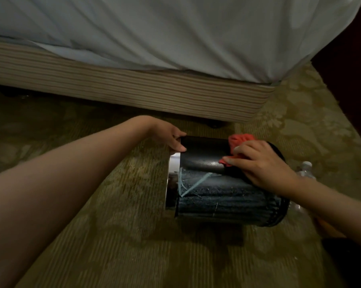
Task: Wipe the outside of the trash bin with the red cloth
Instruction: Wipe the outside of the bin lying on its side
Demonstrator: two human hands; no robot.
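Observation:
A black trash bin (204,156) lies on its side on the patterned carpet, its shiny metal rim (173,173) facing left. A dark blue ribbed covering (223,196) wraps its near side. My left hand (167,134) grips the bin's far left edge beside the rim, thumb curled over it. My right hand (262,163) presses the red cloth (237,142) against the bin's upper right side, fingers curled over the cloth. Part of the cloth bunches out above my fingers.
A bed with a white sheet (196,34) and striped base (134,88) runs across just behind the bin. A clear plastic bottle (305,169) lies on the carpet to the right, behind my right wrist. Dark furniture (354,80) stands at far right.

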